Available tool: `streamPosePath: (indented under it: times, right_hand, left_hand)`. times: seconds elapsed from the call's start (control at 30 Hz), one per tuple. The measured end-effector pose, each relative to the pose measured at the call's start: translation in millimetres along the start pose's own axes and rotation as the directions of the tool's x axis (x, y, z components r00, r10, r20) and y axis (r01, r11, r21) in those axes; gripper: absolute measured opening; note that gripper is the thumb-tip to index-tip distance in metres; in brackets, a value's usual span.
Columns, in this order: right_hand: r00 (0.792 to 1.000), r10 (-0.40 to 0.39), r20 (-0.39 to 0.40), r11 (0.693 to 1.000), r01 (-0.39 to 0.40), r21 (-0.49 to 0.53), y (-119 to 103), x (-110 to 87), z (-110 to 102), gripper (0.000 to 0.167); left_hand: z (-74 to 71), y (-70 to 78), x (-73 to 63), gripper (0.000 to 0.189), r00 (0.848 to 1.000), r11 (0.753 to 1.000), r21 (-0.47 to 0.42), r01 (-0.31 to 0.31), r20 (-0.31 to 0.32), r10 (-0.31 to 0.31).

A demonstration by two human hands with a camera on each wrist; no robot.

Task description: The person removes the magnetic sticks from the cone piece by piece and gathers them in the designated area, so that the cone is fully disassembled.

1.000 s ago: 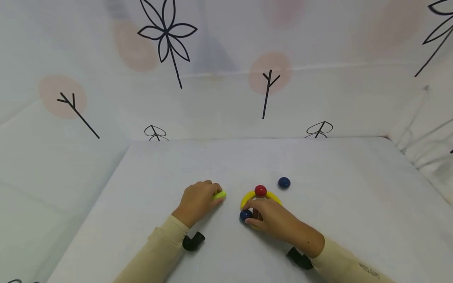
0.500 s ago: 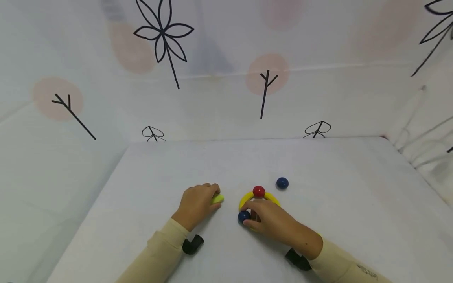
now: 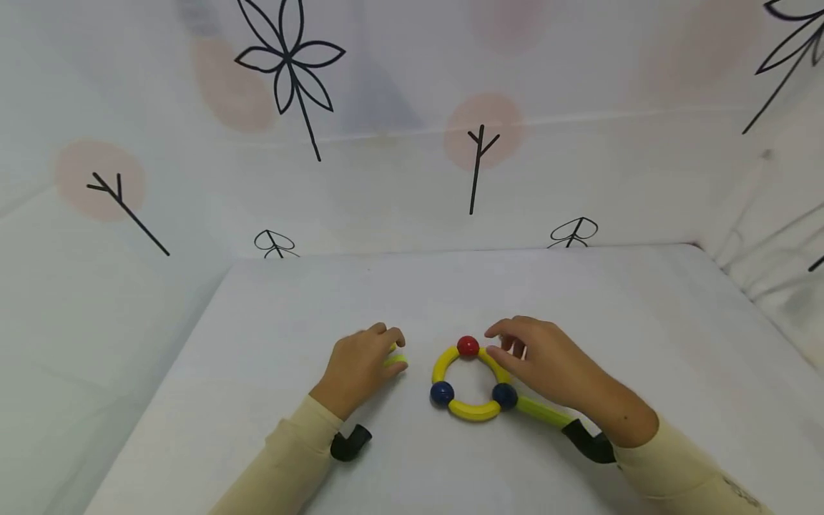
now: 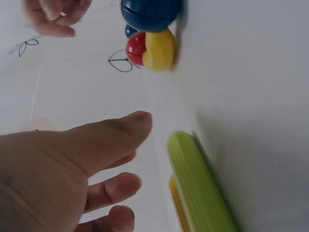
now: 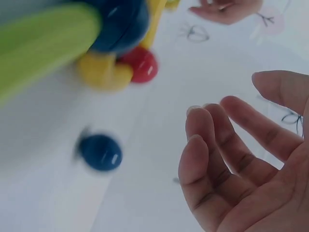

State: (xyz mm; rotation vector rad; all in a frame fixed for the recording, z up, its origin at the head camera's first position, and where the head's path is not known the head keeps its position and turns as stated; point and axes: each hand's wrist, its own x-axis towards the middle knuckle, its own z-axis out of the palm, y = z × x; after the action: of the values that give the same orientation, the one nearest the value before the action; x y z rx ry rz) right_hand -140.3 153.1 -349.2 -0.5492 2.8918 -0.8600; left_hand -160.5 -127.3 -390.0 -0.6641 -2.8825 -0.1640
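My left hand (image 3: 357,368) hovers with loosely bent fingers beside a light green stick (image 4: 198,179); a gap shows between thumb and stick in the left wrist view. A yellow piece (image 4: 179,200) lies along that stick. To the right, curved yellow bars (image 3: 474,410) form a ring with a red ball (image 3: 468,347), a left blue ball (image 3: 442,393) and a right blue ball (image 3: 505,395) at the joints. Another green stick (image 3: 543,413) runs outward from the right blue ball. My right hand (image 3: 553,361) is raised by the ring's right side, fingers relaxed, holding nothing.
A loose blue ball (image 5: 100,152) lies beyond the ring; my right hand hides it in the head view. White cloth covers the table (image 3: 322,293), and a printed white curtain (image 3: 399,186) rises behind. Dark wrist cameras (image 3: 350,443) sit under both wrists.
My right hand has let go of the left blue ball and moved up and right, uncovering the ring and the green stick. The left hand's fingers have loosened off the green stick.
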Motion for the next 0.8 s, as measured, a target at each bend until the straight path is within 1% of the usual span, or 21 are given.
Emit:
streamPosePath:
  times: [0.07, 0.17, 0.23, 0.3, 0.4, 0.47, 0.53, 0.6, 0.7, 0.8]
  right_hand:
    - [1.000, 0.008, 0.008, 1.000, -0.008, -0.017, 8.8, -4.9, -4.4, 0.025]
    - [0.997, 0.057, 0.054, 0.998, -0.055, -0.040, 21.1, -12.8, -7.4, 0.023]
    - [0.990, 0.100, 0.095, 0.994, -0.095, -0.056, 28.7, -18.2, -7.5, 0.020]
    - [0.980, 0.138, 0.143, 0.990, -0.131, -0.056, 37.1, -23.9, -6.3, 0.019]
    - [0.967, 0.158, 0.199, 0.987, -0.156, -0.027, 46.5, -29.6, -3.0, 0.017]
    - [0.964, 0.144, 0.225, 0.989, -0.148, 0.002, 52.1, -32.4, 0.0, 0.019]
    - [0.966, 0.108, 0.234, 0.993, -0.117, 0.028, 56.6, -34.5, 3.0, 0.020]
    - [0.969, 0.065, 0.239, 0.996, -0.077, 0.040, 60.4, -36.1, 5.7, 0.021]
    - [0.967, 0.010, 0.256, 0.999, -0.023, 0.046, 64.6, -36.7, 8.8, 0.022]
    - [0.955, 0.003, 0.297, 0.999, -0.018, 0.046, 66.6, -36.4, 12.1, 0.023]
  left_hand:
    - [-3.0, 5.1, 1.8, 0.029, 1.000, 1.000, -0.018, 0.005, 0.017, -0.004]
    - [-7.2, 16.3, 5.2, 0.027, 1.000, 0.998, -0.054, -0.012, 0.024, 0.013]
    - [-9.4, 26.6, 7.3, 0.027, 0.999, 0.995, -0.084, -0.045, 0.022, 0.046]
    - [-10.1, 39.2, 9.5, 0.028, 0.995, 0.990, -0.112, -0.089, 0.026, 0.092]
    - [-9.8, 58.6, 13.9, 0.031, 0.985, 0.977, -0.147, -0.155, 0.052, 0.164]
    - [-7.0, 71.7, 16.8, 0.034, 0.974, 0.969, -0.153, -0.194, 0.085, 0.208]
    - [-2.2, 83.8, 19.1, 0.036, 0.962, 0.961, -0.150, -0.231, 0.110, 0.249]
    - [3.4, 94.6, 20.1, 0.039, 0.951, 0.956, -0.120, -0.267, 0.126, 0.282]
    - [11.7, 106.8, 20.8, 0.041, 0.938, 0.947, -0.057, -0.315, 0.130, 0.320]
    - [16.9, 114.6, 20.3, 0.042, 0.930, 0.941, -0.021, -0.337, 0.146, 0.337]
